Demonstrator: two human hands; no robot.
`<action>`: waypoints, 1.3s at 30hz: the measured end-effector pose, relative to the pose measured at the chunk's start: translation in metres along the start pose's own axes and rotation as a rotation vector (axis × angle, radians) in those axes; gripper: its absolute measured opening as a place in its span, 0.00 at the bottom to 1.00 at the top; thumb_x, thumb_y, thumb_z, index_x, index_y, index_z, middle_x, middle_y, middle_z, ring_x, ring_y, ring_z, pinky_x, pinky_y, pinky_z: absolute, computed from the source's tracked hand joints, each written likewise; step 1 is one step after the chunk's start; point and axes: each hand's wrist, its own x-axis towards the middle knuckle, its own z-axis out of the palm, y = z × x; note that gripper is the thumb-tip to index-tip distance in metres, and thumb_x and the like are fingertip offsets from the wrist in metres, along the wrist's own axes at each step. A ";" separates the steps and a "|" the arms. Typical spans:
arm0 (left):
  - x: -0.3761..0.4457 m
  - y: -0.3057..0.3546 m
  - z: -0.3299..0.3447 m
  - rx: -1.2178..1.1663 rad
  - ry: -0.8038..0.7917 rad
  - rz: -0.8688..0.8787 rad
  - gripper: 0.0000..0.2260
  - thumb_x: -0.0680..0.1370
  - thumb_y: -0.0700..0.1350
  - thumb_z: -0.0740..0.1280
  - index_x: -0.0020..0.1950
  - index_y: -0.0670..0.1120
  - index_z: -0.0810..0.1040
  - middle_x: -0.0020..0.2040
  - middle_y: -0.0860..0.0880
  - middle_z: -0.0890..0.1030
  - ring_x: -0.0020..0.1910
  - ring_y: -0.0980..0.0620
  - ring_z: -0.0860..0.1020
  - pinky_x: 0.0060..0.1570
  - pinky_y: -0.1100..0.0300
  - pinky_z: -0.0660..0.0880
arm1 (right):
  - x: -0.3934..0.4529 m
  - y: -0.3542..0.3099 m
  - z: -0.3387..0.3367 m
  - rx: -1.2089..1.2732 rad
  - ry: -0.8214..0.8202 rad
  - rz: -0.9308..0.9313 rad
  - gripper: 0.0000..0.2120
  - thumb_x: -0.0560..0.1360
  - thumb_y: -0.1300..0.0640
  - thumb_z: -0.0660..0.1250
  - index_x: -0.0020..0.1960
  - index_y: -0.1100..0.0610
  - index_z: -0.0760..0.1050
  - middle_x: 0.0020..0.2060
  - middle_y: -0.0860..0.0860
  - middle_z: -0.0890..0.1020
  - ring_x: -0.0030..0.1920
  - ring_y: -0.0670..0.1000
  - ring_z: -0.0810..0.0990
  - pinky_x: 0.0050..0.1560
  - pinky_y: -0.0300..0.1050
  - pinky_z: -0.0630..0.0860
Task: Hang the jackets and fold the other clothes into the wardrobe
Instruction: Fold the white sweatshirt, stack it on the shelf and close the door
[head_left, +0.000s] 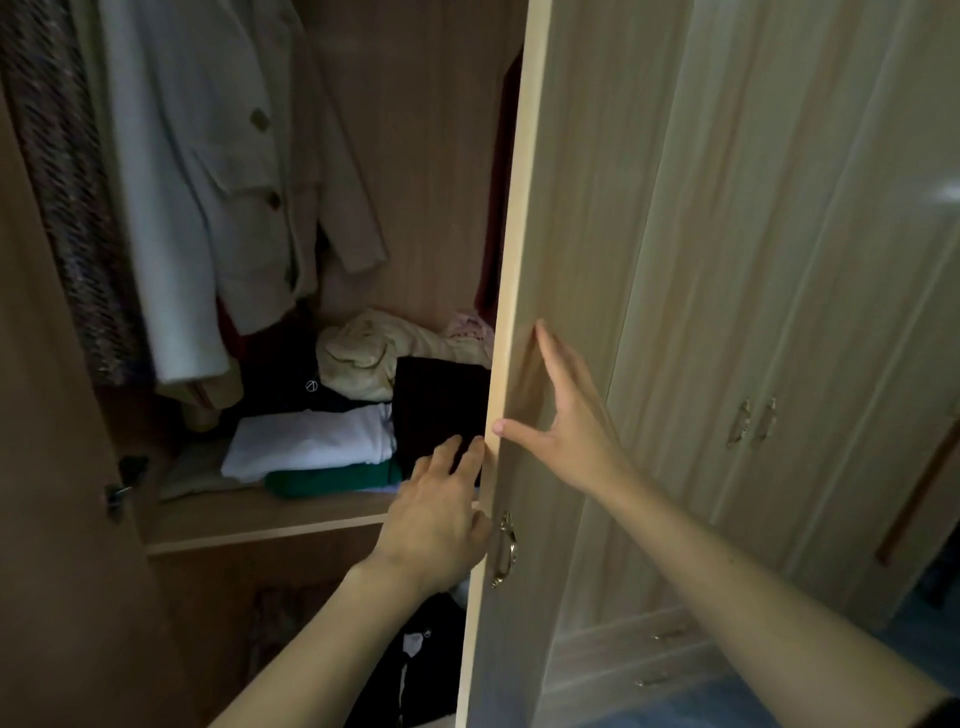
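The wardrobe is open in front of me. A pale jacket (228, 171) and a dark patterned garment (62, 208) hang at the upper left. On the shelf (260, 525) lie a folded white cloth (311, 439), a green one (332, 480) beneath it, a folded dark garment (439, 405) and a crumpled cream cloth (374, 353). My left hand (436, 519) reaches in with straight fingers at the dark garment's front edge, beside the door edge. My right hand (566, 415) lies flat on the light wooden door (561, 208), its thumb on the door's edge.
A metal handle (506, 548) sits on the door just right of my left hand. Dark clothes (415, 660) lie in the compartment below the shelf. More closed doors with handles (753, 421) stand to the right. A hinge (122, 486) is on the left door.
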 end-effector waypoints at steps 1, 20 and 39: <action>0.002 -0.007 -0.001 -0.002 -0.006 0.001 0.36 0.77 0.49 0.63 0.81 0.52 0.50 0.80 0.47 0.55 0.76 0.42 0.59 0.71 0.48 0.64 | 0.004 0.000 0.004 -0.009 -0.005 -0.018 0.55 0.68 0.43 0.77 0.78 0.35 0.40 0.81 0.48 0.45 0.79 0.47 0.47 0.75 0.50 0.55; 0.062 -0.096 0.005 -0.109 0.114 -0.030 0.30 0.79 0.52 0.60 0.80 0.52 0.55 0.76 0.50 0.63 0.71 0.45 0.66 0.66 0.47 0.71 | 0.094 0.016 0.102 -0.324 0.020 -0.293 0.46 0.77 0.37 0.64 0.81 0.51 0.38 0.78 0.59 0.33 0.77 0.62 0.31 0.76 0.68 0.43; 0.135 -0.142 0.011 0.061 0.071 -0.143 0.39 0.76 0.41 0.69 0.81 0.45 0.51 0.77 0.46 0.59 0.70 0.45 0.68 0.62 0.50 0.74 | 0.153 0.041 0.151 -0.521 0.014 -0.288 0.57 0.68 0.43 0.77 0.81 0.49 0.40 0.79 0.60 0.36 0.78 0.65 0.35 0.77 0.65 0.47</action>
